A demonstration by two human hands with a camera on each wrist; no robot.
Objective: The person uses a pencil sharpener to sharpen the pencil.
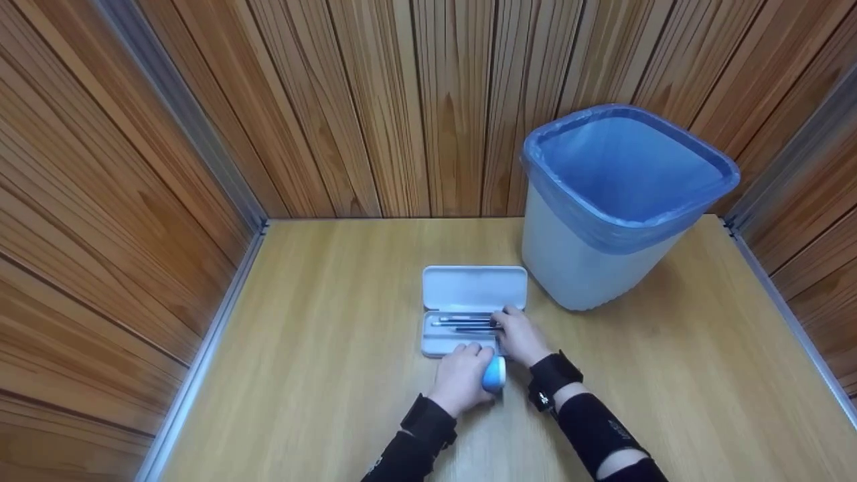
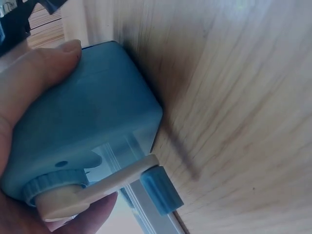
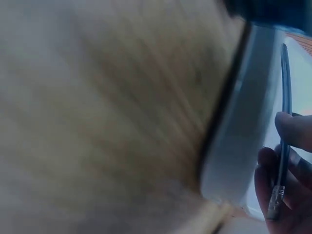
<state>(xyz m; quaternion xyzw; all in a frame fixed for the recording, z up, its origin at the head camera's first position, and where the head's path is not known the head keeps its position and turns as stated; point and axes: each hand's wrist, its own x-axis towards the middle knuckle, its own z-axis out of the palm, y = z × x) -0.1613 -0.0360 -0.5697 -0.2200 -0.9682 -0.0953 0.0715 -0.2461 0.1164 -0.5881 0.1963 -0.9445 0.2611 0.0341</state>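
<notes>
We curl our left hand [image 1: 462, 376] round the blue sharpener [image 2: 92, 107]; our right hand [image 1: 522, 338] pinches a dark pencil [image 3: 286, 87] over the open case [image 1: 442, 344], lying lengthwise along it, eraser end rightward.

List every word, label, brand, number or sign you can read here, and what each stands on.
No text can be read.
Black fabric right sleeve: pale marks, too small to read.
Black right wrist strap: white marks, unreadable.
Black fabric left sleeve: pale mark, unreadable.
Blue crank-handled sharpener: no lettering visible.
</notes>
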